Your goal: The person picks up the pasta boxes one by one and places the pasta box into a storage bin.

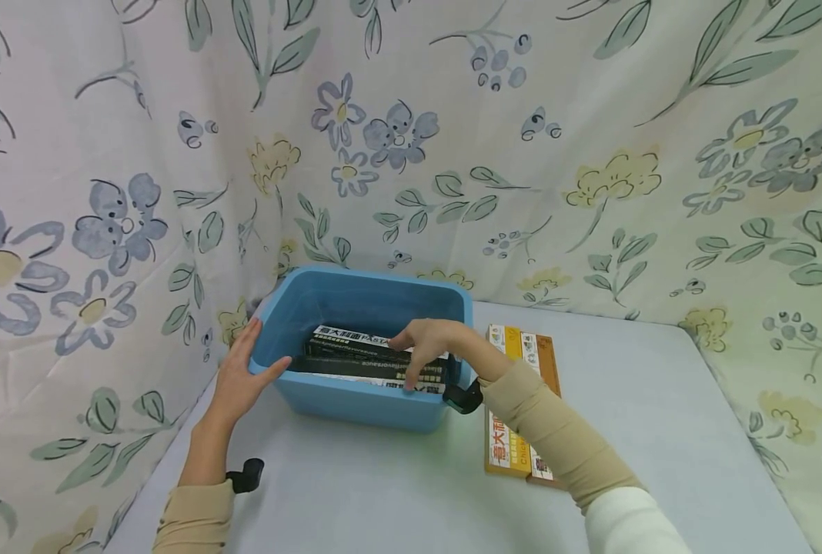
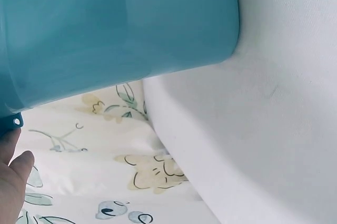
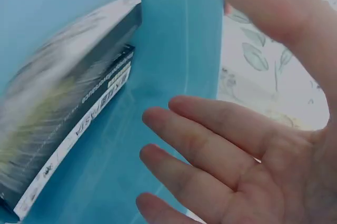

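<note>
A blue plastic bin (image 1: 369, 412) stands on the table. Inside it lie black-and-white pasta boxes (image 1: 365, 368), side by side toward the front wall; the right wrist view shows a pasta box (image 3: 100, 87) with printed edges, partly blurred. My left hand (image 1: 236, 385) touches the bin's left front corner, fingers straight along the rim and thumb stretched apart over the front edge. Over the bin's right half is my right hand (image 1: 430, 342), thumb and fingers spread, close above the boxes and partly covering them. In the right wrist view its palm (image 3: 274, 182) holds nothing.
Right of the bin, a yellow pasta box (image 1: 499, 454) and an orange-brown pasta box (image 1: 548, 362) lie side by side, partly hidden under my right forearm. A floral curtain (image 1: 397, 215) hangs behind and left of the white table (image 1: 633, 385).
</note>
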The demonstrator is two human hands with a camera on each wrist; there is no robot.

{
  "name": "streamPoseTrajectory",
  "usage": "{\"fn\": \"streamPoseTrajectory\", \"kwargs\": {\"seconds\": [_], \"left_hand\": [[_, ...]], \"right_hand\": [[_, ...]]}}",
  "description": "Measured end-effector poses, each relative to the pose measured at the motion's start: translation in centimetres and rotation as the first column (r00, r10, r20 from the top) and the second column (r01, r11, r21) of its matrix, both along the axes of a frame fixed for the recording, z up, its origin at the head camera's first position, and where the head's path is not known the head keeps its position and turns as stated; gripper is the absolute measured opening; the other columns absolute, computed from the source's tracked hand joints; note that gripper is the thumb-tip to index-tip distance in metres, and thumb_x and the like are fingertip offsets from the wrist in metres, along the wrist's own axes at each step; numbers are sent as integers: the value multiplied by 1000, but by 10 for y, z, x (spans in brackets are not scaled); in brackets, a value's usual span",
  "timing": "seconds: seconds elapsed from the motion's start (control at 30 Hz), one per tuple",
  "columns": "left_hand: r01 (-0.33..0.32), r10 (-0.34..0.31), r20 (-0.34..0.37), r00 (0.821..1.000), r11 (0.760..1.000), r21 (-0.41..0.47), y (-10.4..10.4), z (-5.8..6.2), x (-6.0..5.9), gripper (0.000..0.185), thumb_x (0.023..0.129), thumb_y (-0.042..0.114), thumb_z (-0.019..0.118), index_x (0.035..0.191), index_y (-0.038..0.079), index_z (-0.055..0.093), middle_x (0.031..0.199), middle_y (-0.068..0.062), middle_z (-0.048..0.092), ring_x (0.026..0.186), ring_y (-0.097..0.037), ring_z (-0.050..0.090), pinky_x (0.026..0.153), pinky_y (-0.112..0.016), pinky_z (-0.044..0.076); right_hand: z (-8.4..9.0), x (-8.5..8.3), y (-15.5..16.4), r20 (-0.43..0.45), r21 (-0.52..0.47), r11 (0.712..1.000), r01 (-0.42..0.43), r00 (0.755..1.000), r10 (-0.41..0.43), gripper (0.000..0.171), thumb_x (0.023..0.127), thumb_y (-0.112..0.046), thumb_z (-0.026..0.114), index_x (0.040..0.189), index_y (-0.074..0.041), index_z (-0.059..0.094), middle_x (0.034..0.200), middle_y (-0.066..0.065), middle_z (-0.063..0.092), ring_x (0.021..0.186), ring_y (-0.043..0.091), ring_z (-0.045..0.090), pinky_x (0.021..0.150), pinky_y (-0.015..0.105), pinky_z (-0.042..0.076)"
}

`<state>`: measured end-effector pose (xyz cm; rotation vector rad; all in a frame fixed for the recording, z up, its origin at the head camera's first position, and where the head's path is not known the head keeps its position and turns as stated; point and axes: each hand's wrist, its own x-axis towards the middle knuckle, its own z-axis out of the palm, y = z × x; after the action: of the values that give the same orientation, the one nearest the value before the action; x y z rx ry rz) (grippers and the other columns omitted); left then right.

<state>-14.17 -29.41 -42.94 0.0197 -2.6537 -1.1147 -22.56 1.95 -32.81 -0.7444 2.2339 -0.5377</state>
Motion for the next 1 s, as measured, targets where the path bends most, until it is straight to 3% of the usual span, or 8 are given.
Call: {"fn": "streamPoseTrajectory", "kwargs": {"seconds": [0.13,0.23,0.43,0.53,0.67,0.77,0.8,1.0], "left_hand": [[0,0,-14,1000,1000,-5,0,0,-1,88,86,36,70,153,2,25,158,-21,20,142,-49,17,103,-74,18],[-1,1,-9,1000,1000,-6,1,1,-1,88,86,36,69,153,2,24,158,-21,19,142,-49,16,103,-74,17],[-3,4,13,1000,1000,-3,2,1,-1,89,86,36,69,154,3,22,159,-20,17,142,-49,15,104,-75,16],[-2,2,11,1000,1000,-3,2,1,-1,89,86,37,69,154,4,22,159,-19,17,142,-48,15,104,-74,17],[-1,1,11,1000,1000,-2,3,2,0,89,86,37,69,154,4,22,159,-20,17,142,-48,15,104,-74,17],[-2,2,14,1000,1000,-2,2,2,0,89,86,36,69,154,3,22,159,-20,17,143,-48,15,104,-74,17],[-2,2,15,1000,1000,-2,3,2,1,89,86,36,69,154,3,22,159,-20,17,143,-48,15,104,-74,17],[0,0,16,1000,1000,0,2,3,1,89,87,36,69,154,3,21,159,-20,17,142,-48,15,104,-74,17]], "right_hand": [[-5,0,10,6,-83,992,95,995,-95,69,81,-22,78,141,-5,50,141,9,53,132,25,47,105,41,42],[-8,2,20,35,-172,969,176,984,-173,62,84,-23,75,139,-4,53,137,10,56,130,25,49,105,42,42],[-3,11,46,79,-341,904,259,966,-247,57,88,-19,70,139,1,51,137,14,56,129,29,50,105,45,41],[-4,18,60,81,-439,842,315,947,-312,53,91,-17,67,137,4,52,133,17,58,124,31,55,104,46,42],[-9,28,80,100,-557,715,423,888,-448,45,93,-13,64,132,7,55,126,20,62,117,32,59,103,47,42],[-14,37,98,102,-599,640,482,838,-536,42,94,-13,62,130,8,56,124,22,63,116,32,60,104,49,41],[-16,40,104,93,-605,623,495,822,-563,41,95,-14,62,129,7,57,123,21,64,115,32,60,104,49,41],[-34,66,140,15,-596,586,550,737,-676,40,97,-18,61,128,6,58,122,20,65,113,30,61,100,45,45]]}}
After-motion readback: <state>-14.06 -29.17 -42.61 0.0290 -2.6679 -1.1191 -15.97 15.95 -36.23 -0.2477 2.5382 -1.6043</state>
